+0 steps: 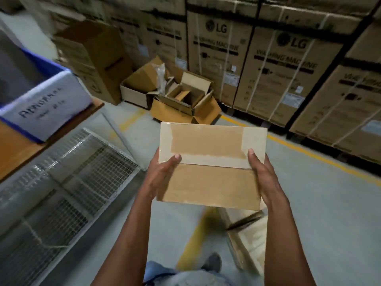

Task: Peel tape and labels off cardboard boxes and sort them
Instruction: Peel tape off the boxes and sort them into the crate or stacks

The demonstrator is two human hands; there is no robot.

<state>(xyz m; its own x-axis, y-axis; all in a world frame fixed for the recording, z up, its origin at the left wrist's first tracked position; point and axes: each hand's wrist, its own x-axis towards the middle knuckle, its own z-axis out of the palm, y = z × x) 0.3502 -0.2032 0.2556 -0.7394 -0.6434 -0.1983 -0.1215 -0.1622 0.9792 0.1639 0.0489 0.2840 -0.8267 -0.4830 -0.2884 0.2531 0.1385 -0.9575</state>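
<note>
A person holds a small closed cardboard box [211, 166] in front of the body, above the floor [319, 203], in the middle of the view. The left hand [162, 174] grips its left edge and the right hand [262, 176] its right edge, each with the thumb laid on the top face; the remaining fingers are hidden under or behind the box, so their spread cannot be told, but both hands are clearly closed on it. Pale tape [214, 161] runs left to right along the centre seam and also up the left and right margins of the far flap, its edge ragged against the brown card.

The step in hand looks like finding a place to start peeling. To do it well, one hand should keep the box steady while the other lifts a tape end at a corner, likely by the left thumb, where tape meets the edge. Pulling low and slow along the seam should bring the strip off whole rather than tearing the card surface.

Farther off, a heap of opened boxes [181, 98] lies on the floor against stacked washing-machine cartons [278, 65]. A blue-and-white bin [47, 100] sits on a worktop [18, 153] at the left, beside wire mesh panels [72, 176]. Which spot takes the sorted pieces cannot be told
</note>
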